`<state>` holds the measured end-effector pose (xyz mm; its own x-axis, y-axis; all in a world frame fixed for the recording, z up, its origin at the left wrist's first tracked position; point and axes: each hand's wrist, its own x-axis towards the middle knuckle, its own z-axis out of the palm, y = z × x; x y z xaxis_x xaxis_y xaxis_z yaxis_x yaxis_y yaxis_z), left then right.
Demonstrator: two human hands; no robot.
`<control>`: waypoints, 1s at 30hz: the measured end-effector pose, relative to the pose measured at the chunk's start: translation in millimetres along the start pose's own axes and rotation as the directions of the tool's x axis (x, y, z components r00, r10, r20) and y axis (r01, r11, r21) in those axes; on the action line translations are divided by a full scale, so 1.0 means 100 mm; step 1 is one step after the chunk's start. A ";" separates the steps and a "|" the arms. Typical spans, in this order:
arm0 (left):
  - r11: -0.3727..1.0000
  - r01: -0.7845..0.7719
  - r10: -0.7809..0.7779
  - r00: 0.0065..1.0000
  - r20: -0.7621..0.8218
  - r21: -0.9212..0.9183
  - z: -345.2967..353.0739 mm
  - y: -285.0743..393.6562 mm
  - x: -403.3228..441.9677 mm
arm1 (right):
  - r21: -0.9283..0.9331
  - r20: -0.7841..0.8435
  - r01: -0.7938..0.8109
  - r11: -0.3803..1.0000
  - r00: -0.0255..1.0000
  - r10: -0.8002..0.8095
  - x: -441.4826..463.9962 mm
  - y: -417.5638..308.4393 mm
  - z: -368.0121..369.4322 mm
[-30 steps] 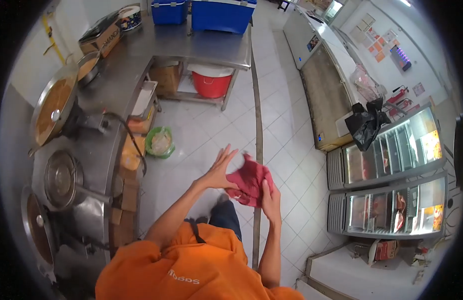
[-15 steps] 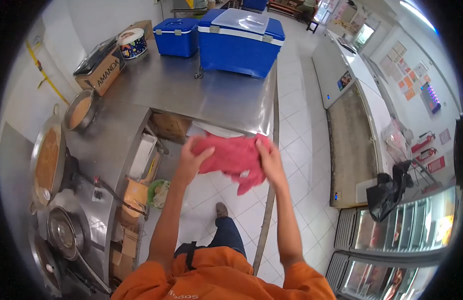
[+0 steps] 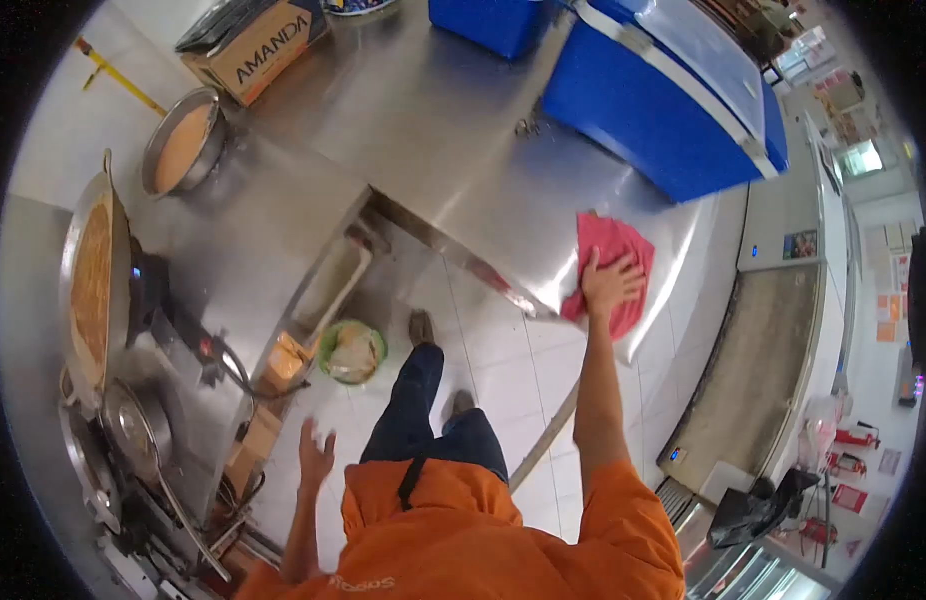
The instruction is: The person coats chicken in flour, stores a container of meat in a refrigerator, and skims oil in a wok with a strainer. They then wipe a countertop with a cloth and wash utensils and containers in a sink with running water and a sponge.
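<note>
A red cloth (image 3: 631, 240) lies spread on the steel counter (image 3: 443, 120), close to its right corner. My right hand (image 3: 613, 283) rests flat on top of the cloth with its fingers spread, pressing rather than gripping it. Down at my left side, my left hand (image 3: 316, 458) hangs in the air with fingers apart, holding nothing. Beyond the cloth stands a large blue cooler (image 3: 643, 110) with a white band. A small metal object (image 3: 527, 126), too small to name, lies by the cooler.
A smaller blue cooler (image 3: 493, 22) and an AMANDA carton (image 3: 265, 45) stand farther back. On the left are a metal bowl (image 3: 186, 145), a wide pan (image 3: 95, 285) and a lidded pot (image 3: 133, 425). A green-rimmed bin (image 3: 351, 352) sits on the floor. Chest freezers (image 3: 753, 370) line the right.
Both hands held the cloth in the air before; my left hand has let go and dropped to my side. My right hand has brought the cloth down onto the counter. The view has turned.
</note>
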<state>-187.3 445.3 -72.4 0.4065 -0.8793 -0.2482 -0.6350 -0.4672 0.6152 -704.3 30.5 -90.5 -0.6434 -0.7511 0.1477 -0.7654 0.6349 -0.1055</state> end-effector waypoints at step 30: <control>0.959 -0.276 0.261 0.949 0.177 0.063 0.20 2.93 3.24 | 0.286 0.414 0.460 0.841 0.732 -0.541 -0.36 -1.36 -0.12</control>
<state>-254.5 21.1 12.9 0.1039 -0.9728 -0.2071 -0.7627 -0.2116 0.6111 -576.8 -26.9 -69.3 -0.0627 -0.9682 -0.2421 -0.9435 0.1366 -0.3019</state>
